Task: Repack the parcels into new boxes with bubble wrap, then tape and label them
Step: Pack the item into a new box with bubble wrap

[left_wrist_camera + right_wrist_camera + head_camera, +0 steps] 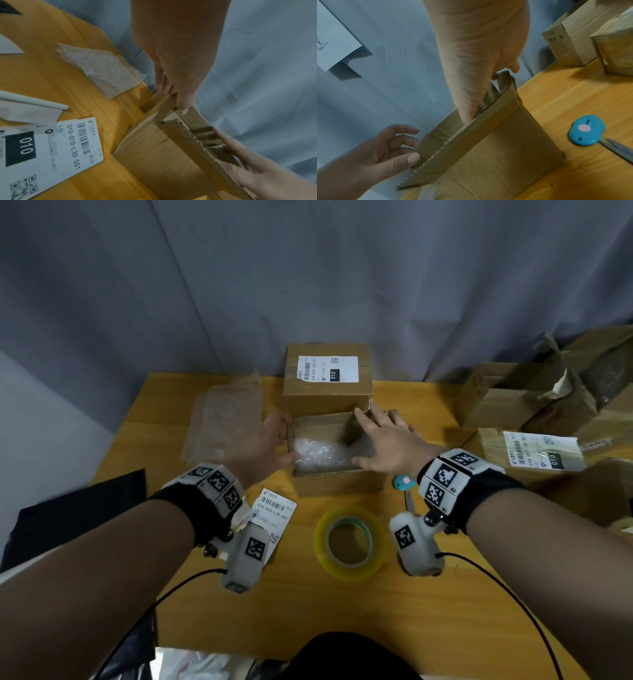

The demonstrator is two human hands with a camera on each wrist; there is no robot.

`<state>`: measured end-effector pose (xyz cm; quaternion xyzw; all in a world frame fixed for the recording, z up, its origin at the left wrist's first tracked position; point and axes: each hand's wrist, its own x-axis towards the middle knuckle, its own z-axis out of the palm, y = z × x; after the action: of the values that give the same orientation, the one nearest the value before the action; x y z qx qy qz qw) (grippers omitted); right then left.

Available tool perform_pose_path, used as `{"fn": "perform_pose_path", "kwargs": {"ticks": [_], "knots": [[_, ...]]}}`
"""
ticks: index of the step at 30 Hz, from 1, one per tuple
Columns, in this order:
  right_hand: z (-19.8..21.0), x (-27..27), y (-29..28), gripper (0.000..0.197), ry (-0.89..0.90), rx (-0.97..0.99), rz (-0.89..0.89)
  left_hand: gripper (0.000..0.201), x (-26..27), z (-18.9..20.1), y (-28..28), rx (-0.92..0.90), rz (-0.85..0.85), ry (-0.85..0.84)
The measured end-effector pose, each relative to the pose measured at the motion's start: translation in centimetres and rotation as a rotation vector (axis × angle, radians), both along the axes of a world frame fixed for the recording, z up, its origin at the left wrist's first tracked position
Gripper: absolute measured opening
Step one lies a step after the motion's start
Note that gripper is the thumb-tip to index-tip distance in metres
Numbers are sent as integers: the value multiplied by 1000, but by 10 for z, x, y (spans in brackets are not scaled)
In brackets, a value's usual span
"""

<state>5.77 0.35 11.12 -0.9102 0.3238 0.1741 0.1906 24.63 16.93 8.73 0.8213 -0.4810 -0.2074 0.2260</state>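
A small open cardboard box [337,484] stands mid-table with crumpled bubble wrap [318,453] inside. My left hand [272,440] pinches its left flap [167,104], thumb inside and fingers outside. My right hand [387,440] holds the right flap [504,81] between thumb and long fingers, tilting it inward. Just behind stands a sealed box [327,398] bearing a white shipping label [327,368]. A loose label [274,508] and a roll of clear tape [349,542] lie in front of the open box.
A flat bubble wrap sheet [226,419] lies at the back left. A blue cutter [405,482] and scissors [619,148] lie right of the box. Several worn cardboard boxes [534,405] crowd the table's right side. A grey curtain hangs behind.
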Motion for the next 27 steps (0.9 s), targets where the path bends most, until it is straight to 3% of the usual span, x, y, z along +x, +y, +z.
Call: {"fn": "perform_pose_path", "kwargs": {"ticks": [3,9,12,15,17,19,24,27], "knots": [[1,4,-1,105,53,-11,0,61,-5,1,-1,-81,-28,-39],[-3,13,-3,115,105,-50,-9,63,-22,14,5,-78,-53,-127],[-3,15,-7,119,106,-40,0,63,-18,24,-3,58,-143,-97],[-2,16,-8,117,20,8,-16,48,-14,32,-18,231,-332,-36],[-1,13,-8,109,-92,48,-60,49,-13,28,-28,419,-453,-141],[-2,8,-8,95,-217,81,-130,51,-10,17,-32,599,-463,-291],[-6,-16,-12,62,-580,119,-384,44,-8,2,-25,468,-455,-638],[-9,-28,-15,56,-642,145,-463,48,-9,4,-23,423,-450,-754]]}}
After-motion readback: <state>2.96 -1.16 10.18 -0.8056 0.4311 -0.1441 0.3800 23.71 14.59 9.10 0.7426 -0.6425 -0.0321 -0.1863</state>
